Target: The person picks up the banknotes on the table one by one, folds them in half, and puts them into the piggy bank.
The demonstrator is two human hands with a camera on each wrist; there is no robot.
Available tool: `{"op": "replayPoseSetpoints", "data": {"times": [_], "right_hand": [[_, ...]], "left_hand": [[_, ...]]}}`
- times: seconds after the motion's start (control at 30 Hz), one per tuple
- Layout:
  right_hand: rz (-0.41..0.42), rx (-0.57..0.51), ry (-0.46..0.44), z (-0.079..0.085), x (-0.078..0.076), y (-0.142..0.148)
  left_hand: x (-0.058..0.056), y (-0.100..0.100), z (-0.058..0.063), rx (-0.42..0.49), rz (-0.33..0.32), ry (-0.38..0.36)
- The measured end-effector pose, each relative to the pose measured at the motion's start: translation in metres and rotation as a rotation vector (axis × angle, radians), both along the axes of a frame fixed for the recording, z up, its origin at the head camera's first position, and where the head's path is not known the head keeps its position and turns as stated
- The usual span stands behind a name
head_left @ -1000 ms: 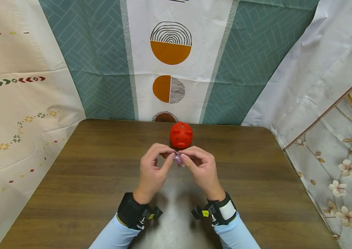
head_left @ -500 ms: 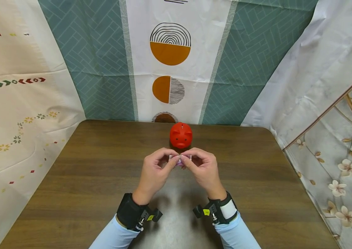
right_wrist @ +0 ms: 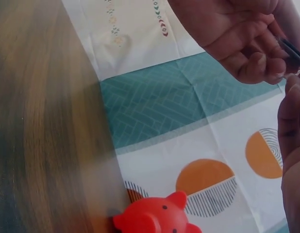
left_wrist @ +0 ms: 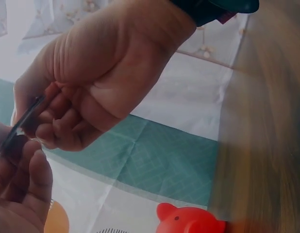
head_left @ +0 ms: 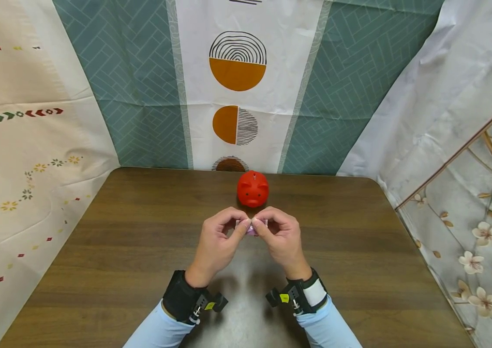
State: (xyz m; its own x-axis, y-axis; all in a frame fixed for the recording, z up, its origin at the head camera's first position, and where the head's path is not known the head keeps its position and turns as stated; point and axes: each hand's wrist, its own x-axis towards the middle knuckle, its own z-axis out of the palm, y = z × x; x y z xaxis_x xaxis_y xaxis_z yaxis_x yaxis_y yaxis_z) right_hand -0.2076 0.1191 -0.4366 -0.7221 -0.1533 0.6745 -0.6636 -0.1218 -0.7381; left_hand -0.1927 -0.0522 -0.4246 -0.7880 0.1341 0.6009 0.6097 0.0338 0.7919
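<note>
Between the fingertips of both hands is a small folded purple slip point(head_left: 251, 231) that looks like a banknote. My left hand point(head_left: 216, 241) pinches one side of it with thumb and fingers, and my right hand point(head_left: 287, 239) pinches the other; the thumb tips nearly meet. Most of the slip is hidden by the fingers. In the left wrist view the slip point(left_wrist: 21, 119) shows as a thin dark edge. Right beyond the fingertips stands a red piggy bank point(head_left: 252, 189), upright, facing me, with a slot on top.
Everything is above a brown wooden table point(head_left: 141, 232). A patterned cloth point(head_left: 145, 87) hangs behind its far edge. More cloth hangs at the left point(head_left: 32, 145) and right point(head_left: 468, 193). Dark straps with small cameras point(head_left: 189, 297) sit on both wrists.
Both hands have drawn their fingertips closer together along the slip, and more of it is covered by the thumbs. They sit slightly nearer to me. The piggy bank stays put.
</note>
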Motion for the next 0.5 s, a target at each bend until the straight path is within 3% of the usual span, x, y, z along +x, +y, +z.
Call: {"op": "replayPoseSetpoints", "data": {"times": [0.27,0.5], "right_hand": [[-0.036,-0.067,-0.048,0.0022,0.0013,0.0022],[-0.054,-0.058,-0.078,0.003,0.0019,0.002]], "left_hand": [[-0.0014,-0.0026,-0.0012,0.113,0.0,-0.048],[-0.0011,-0.0038,-0.0011,0.118,-0.001,-0.04]]}}
